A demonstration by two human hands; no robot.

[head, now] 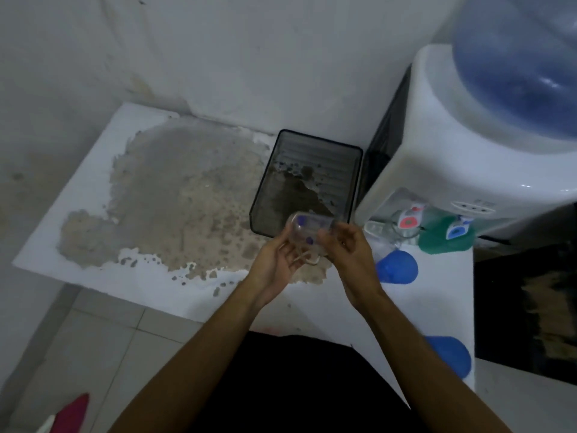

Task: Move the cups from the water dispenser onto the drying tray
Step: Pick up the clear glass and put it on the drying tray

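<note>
Left hand [281, 260]: fingers curled round a clear glass mug [304, 234], gripping it from the left and below; the handle loop hangs under the palm. The mug lies tilted on its side, mouth toward the left, purple marks on its wall. It is motion-blurred, so exact finger contacts cannot be told.

Right hand [346, 245]: fingers half-open and bent, fingertips touching or just beside the mug's right end. Whether it bears any weight cannot be told.

The mug sits in the air just over the near edge of the dark drying tray [352, 170], not resting on it. The tray floor is ribbed, stained, and bare of cups; its right wall lies close to the water dispenser [443, 151].

Under the dispenser taps: a clear glass [402, 229] and a green cup [443, 240], side by side. A blue cup [396, 267] stands on the white counter [93, 195] near the right wrist; another blue cup [449, 359] sits nearer the counter's front edge.

Left of the tray the counter is open, with a large peeled patch.
</note>
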